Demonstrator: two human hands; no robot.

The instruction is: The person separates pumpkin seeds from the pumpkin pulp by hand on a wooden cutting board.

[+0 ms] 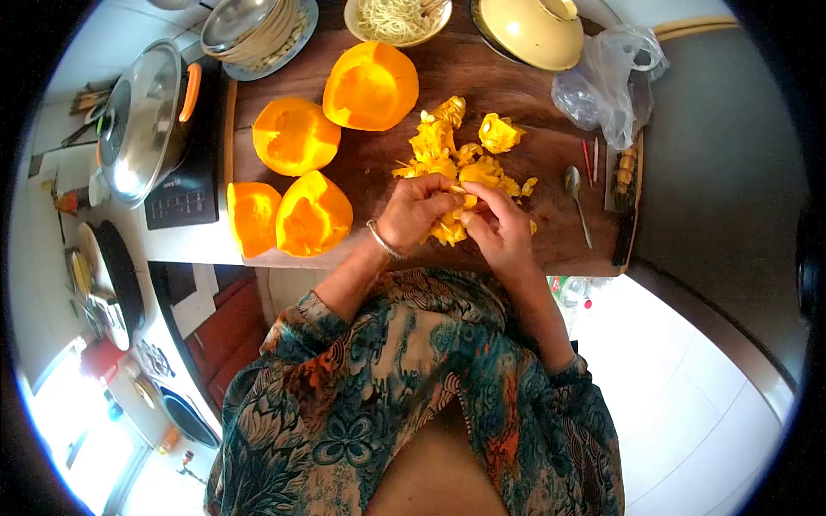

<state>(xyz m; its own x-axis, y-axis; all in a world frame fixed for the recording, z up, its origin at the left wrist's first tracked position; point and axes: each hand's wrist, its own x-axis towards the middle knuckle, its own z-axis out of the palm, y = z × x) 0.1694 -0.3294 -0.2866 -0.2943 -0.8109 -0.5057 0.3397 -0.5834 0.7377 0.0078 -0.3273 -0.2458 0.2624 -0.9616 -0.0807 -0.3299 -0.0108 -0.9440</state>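
Over a loose heap of stringy pumpkin pulp (430, 142) on the wooden board, my two hands meet with fingertips nearly touching. My left hand (411, 213) is closed, its thumb and forefinger pinching a pale pumpkin seed (459, 189). Thumb and forefinger of my right hand (503, 228) close around a bit of yellow pulp beside that seed; the exact contact is partly hidden. Hollowed pumpkin pieces lie to the left: a large one (372, 86), another (297, 136) below it, and two smaller ones (314, 215) (254, 218) near the front edge.
A metal spoon (578, 202) and two thin sticks lie right of the pulp. Farther back are a plastic bag (615, 82), a yellow lidded pot (532, 33), a bowl of pale shreds (397, 19) and stacked bowls (249, 34). A lidded pan (142, 120) stands left on the cooktop (182, 196).
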